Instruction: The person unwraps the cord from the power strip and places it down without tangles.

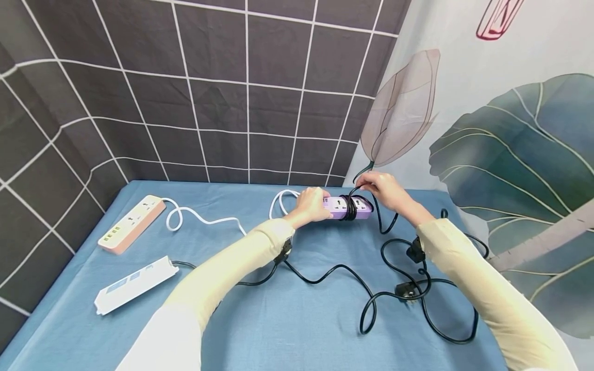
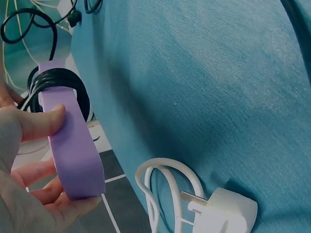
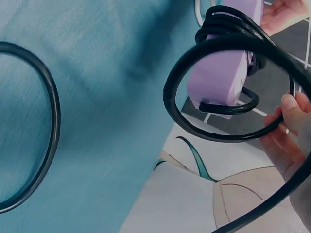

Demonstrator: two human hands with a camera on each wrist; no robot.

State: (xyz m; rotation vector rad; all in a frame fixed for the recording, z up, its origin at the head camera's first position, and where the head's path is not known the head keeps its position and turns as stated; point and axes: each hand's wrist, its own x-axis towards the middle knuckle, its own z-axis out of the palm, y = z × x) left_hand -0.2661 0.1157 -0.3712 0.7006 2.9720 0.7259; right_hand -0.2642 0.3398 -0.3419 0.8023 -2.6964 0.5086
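My left hand (image 1: 310,205) grips one end of a purple power strip (image 1: 336,204), thumb on one side and fingers on the other. Several turns of black cord (image 2: 60,80) are wound around the strip's middle. At the strip's far end, my right hand (image 1: 381,188) pinches the black cord (image 3: 272,127) between thumb and fingers. A loose loop of it hangs in front of the strip in the right wrist view. The strip's socket face (image 1: 341,202) shows in the head view, while its smooth purple back faces the left wrist camera.
A white-and-pink power strip (image 1: 132,224) and a white one (image 1: 135,284) lie at the left on the blue cloth (image 1: 297,330). Black plugs (image 1: 406,290) and tangled black cord lie at the right. A white plug (image 2: 226,211) with white cord is near my left wrist.
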